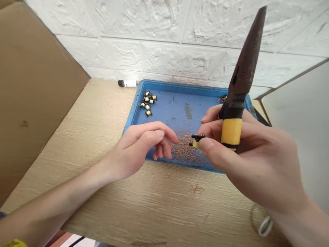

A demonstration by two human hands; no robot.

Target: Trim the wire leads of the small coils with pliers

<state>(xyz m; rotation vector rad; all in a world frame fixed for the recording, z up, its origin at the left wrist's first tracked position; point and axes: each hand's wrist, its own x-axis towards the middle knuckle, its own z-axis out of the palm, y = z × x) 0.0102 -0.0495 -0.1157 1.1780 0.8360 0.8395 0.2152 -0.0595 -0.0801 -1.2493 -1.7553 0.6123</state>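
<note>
My right hand [257, 154] is closed round long-nose pliers [243, 72] with black-and-yellow grips. Their dark jaws point up and appear closed. Between the thumb and a fingertip of that same hand is a small transformer [196, 140], black with a yellow wrap. Just left of it is my left hand [144, 144], its fingers loosely bent and nothing visible in them. Beneath both hands, cut wire ends [187, 151] lie heaped in a blue tray [177, 87]. Several more small transformers [148, 100] sit in the tray's far left corner.
Behind the tray's left end lies a white marker with a black cap [127, 83]. More parts with wires [223, 98] are at the tray's far right. Loose wire bits [197, 189] lie on the wooden table [108, 199]. Cardboard [33, 85] stands left; a white brick-pattern wall [159, 31] rises behind.
</note>
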